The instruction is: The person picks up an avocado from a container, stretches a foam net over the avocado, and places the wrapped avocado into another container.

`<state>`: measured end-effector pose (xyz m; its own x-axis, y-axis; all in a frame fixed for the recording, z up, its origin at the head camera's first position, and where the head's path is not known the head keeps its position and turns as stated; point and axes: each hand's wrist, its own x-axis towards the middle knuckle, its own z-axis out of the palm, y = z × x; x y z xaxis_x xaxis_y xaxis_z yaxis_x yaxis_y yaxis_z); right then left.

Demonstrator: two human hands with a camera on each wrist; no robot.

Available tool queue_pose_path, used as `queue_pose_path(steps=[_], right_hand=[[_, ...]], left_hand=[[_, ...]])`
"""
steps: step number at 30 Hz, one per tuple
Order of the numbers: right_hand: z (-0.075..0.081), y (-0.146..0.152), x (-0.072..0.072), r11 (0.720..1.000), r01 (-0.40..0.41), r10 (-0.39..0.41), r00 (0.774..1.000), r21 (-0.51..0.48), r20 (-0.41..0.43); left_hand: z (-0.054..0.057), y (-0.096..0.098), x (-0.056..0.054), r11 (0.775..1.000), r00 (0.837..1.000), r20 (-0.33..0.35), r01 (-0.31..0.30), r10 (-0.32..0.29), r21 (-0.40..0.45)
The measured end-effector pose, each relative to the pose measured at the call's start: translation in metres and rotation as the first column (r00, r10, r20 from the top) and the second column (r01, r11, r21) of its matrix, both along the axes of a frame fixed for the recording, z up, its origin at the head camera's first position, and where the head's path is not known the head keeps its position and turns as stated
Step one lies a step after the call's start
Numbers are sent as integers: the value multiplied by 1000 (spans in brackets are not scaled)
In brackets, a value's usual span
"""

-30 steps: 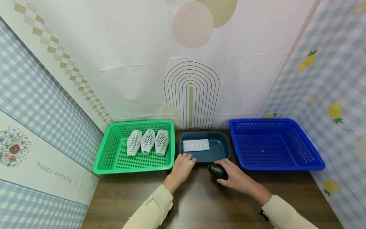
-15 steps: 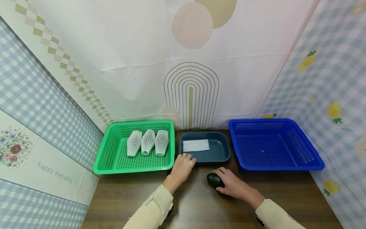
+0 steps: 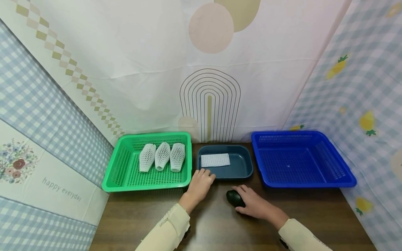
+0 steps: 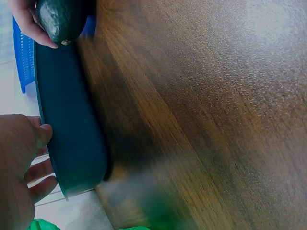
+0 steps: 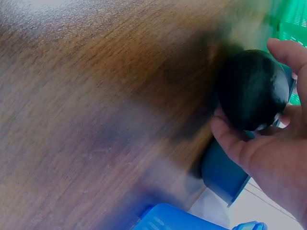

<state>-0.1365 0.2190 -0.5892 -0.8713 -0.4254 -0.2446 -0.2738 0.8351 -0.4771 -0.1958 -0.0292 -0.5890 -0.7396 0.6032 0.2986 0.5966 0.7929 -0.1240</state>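
Note:
In the head view a dark green avocado [image 3: 235, 198] is in my right hand [image 3: 252, 202], low over the brown table in front of the small teal tray [image 3: 240, 173]. The right wrist view shows thumb and fingers curled round the avocado [image 5: 252, 88]. My left hand [image 3: 200, 183] is at the tray's near left rim; in the left wrist view its thumb [image 4: 45, 135] bends over the rim, with the other fingers along the edge. A flat white foam net sleeve [image 3: 215, 160] lies inside the tray.
Left of the tray stands a green basket [image 3: 147, 186] holding three white net-wrapped pieces [image 3: 162, 156]. A blue basket [image 3: 289, 167] stands to the right. Patterned cloth walls [image 3: 141, 87] rise behind and at both sides of the table [image 3: 216, 230].
My right hand has drawn the avocado back from the tray's front edge, toward me and slightly left. The left hand has stayed at the tray's rim.

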Motion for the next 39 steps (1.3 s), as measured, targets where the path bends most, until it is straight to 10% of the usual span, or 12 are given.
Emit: queue_pose_path(steps=[39], right_hand=[[1,10,-3,998,57,-59,995,-19,-83]], left_hand=[[2,1,0,1000,1000,22,-9,9,1]])
